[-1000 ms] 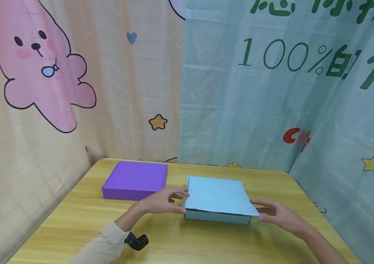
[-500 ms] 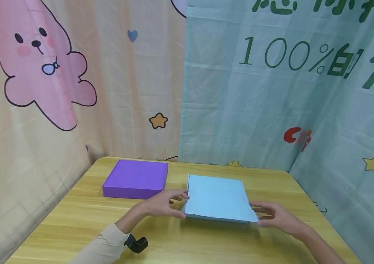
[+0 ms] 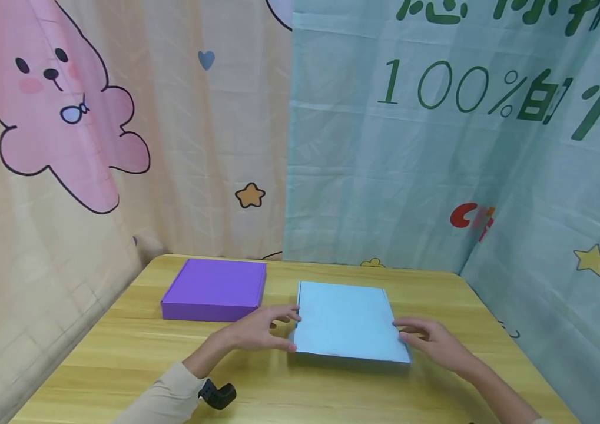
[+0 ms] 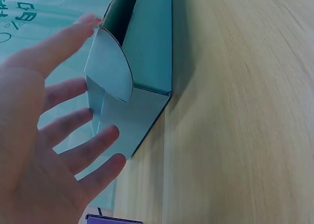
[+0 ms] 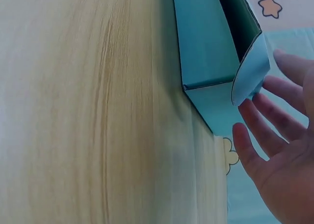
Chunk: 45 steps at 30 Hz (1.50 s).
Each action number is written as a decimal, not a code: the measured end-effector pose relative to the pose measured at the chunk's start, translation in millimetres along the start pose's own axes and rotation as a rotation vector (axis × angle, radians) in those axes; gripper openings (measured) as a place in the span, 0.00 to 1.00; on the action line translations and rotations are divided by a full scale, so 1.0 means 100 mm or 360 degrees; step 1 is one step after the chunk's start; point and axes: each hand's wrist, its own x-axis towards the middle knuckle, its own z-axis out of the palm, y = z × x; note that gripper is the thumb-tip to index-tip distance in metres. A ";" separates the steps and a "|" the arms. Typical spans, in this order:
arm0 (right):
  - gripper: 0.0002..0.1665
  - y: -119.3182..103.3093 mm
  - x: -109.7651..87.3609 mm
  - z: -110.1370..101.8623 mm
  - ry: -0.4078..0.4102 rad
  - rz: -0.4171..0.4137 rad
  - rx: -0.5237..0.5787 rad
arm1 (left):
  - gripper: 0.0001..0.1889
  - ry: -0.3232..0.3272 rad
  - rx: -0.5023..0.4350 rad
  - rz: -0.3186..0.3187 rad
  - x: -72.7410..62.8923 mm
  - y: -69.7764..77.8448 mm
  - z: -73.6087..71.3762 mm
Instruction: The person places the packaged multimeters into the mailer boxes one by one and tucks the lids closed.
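Note:
A light blue cardboard box (image 3: pixel 347 321) rests on the table between both hands. Its lid stands slightly raised, with a dark gap above the front wall in both wrist views. A rounded side flap (image 4: pixel 112 64) hangs over the left end, and a matching flap (image 5: pixel 250 69) over the right. My left hand (image 3: pixel 259 330) is at the lid's left edge, fingers spread, thumb at the front corner. On the other side, my right hand (image 3: pixel 434 341) has its fingertips at the lid's right edge. In the right wrist view its relaxed fingers (image 5: pixel 272 118) lie against the flap.
A closed purple box (image 3: pixel 215 288) sits at the back left of the wooden table (image 3: pixel 331 394), close behind the left hand. Printed curtains (image 3: pixel 374 176) hang along the back and sides. A black device (image 3: pixel 217 394) is strapped to the left wrist.
In the head view the lid's front edge has come lower and now covers the front wall. My right hand has shifted slightly left and up along the edge; the left has barely moved.

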 end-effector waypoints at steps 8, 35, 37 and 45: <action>0.21 0.01 0.06 0.02 0.0023 -0.0143 -0.0153 | 0.21 0.0106 0.0100 0.0007 0.10 -0.03 0.06; 0.26 -0.35 0.48 0.13 -0.0208 -0.0465 -0.0806 | 0.12 0.0238 0.0241 -0.0040 0.18 -0.01 0.18; 0.28 -0.37 0.55 0.19 -0.0235 -0.0496 -0.0723 | 0.13 0.0258 0.0220 -0.0040 0.18 -0.01 0.19; 0.33 -0.27 0.68 0.26 -0.0456 -0.0398 -0.0428 | 0.17 0.0289 0.0187 -0.0031 0.12 -0.02 0.23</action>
